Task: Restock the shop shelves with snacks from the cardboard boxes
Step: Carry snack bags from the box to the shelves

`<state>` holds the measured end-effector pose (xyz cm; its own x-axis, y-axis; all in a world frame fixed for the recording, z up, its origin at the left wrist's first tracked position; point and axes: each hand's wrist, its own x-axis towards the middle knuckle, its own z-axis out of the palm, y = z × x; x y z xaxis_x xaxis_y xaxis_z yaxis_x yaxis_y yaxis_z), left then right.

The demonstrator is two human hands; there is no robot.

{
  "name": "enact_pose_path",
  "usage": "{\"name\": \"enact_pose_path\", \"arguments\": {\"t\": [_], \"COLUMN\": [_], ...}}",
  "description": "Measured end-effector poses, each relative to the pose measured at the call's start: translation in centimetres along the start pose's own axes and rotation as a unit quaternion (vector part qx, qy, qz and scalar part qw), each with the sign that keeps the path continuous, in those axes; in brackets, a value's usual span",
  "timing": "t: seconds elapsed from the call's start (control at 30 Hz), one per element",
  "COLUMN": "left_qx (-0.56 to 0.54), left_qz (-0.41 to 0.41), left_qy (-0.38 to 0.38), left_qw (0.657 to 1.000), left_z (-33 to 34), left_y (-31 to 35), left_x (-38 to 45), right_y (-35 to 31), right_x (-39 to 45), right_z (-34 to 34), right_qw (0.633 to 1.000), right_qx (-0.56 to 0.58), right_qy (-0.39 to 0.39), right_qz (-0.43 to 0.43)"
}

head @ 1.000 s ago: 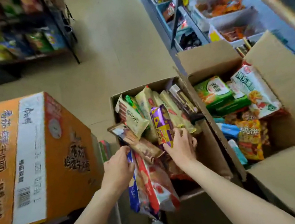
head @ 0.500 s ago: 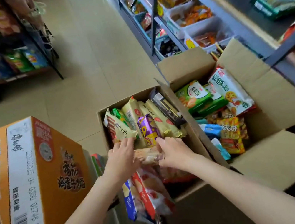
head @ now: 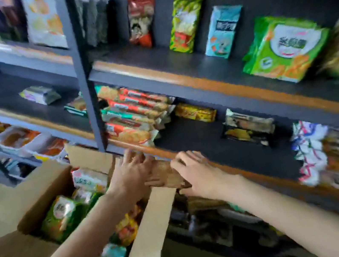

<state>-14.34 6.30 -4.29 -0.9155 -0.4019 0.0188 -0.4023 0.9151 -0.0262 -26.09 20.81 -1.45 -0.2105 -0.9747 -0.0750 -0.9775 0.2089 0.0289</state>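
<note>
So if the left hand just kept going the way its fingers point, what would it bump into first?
Probably the orange front edge of the shelf: the left hand, holding a brown packet, is just short of it. The stacked biscuit packs lie beyond. Blur makes depth uncertain.

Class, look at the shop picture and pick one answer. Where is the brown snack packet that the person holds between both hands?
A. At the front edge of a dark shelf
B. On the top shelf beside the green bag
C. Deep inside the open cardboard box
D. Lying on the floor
A: the left hand and right hand hold the brown packet at the wooden front edge of the dark shelf, above the cardboard box.
</note>
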Motion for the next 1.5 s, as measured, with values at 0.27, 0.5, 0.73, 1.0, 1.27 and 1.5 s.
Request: {"name": "enact_pose_path", "arguments": {"t": [0.27,0.5,0.73,1.0,1.27,1.5], "left_qx": [-0.092,-0.150,-0.165,-0.226,-0.173,-0.123], "left_qz": [0.155,0.072,0.013,-0.129,-0.302,-0.458], "left_qy": [0.116,0.095,0.071,0.070,0.048,0.067], "left_qw": [0.977,0.981,0.984,0.963,0.936,0.878], "left_z": [1.9,7.3,9.7,9.8,11.7,15.7], "left_y": [17.4,20.9,19.6,15.7,3.9,-5.8], "left_x": [12.6,17.4,17.2,10.9,-4.7,-24.9], "right_y": [18.9,31.3,34.3,23.6,-1.9,-22.7], "right_x": [-8.1,-5.2,-2.4,1.6,7.1,7.2], "right_z": [6.2,12.8,15.0,11.1,10.4,13.8], "right_qw": [0.973,0.941,0.936,0.975,0.989,0.955], "right_qx": [0.039,0.057,0.008,0.054,0.129,0.204], "right_qy": [0.114,0.083,-0.001,0.099,0.026,-0.096], "right_qz": [0.197,0.324,0.351,0.190,-0.065,-0.192]}}
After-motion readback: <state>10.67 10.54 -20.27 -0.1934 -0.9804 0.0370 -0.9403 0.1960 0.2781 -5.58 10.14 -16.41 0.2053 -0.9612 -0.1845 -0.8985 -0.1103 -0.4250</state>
